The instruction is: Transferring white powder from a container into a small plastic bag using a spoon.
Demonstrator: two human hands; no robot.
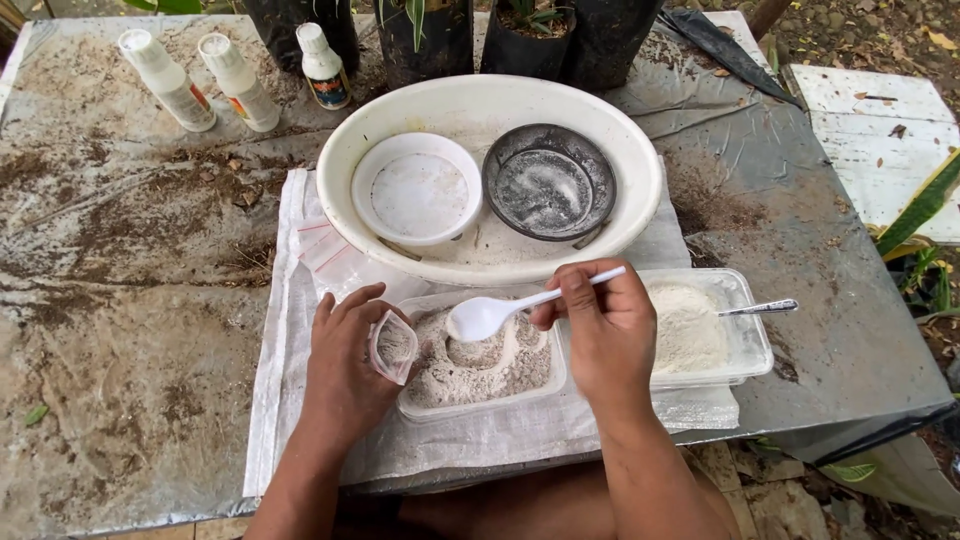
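Observation:
My left hand (345, 365) holds a small clear plastic bag (392, 347) open at the left rim of a clear tray of grey-white powder (480, 375). My right hand (605, 335) grips the handle of a white plastic spoon (485, 318). The spoon's bowl hovers over the powder, just right of the bag's mouth. A second clear tray of paler powder (740, 345) lies to the right, partly hidden by my right hand, with a metal spoon (760, 309) resting in it.
A large white basin (640, 170) behind the trays holds a white bowl (415, 190) and a dark round dish (548, 182). Three white bottles (240, 82) stand at the back left. Spare small bags (325, 245) lie on the white sack cloth (275, 380). Black plant bags (425, 40) line the far edge.

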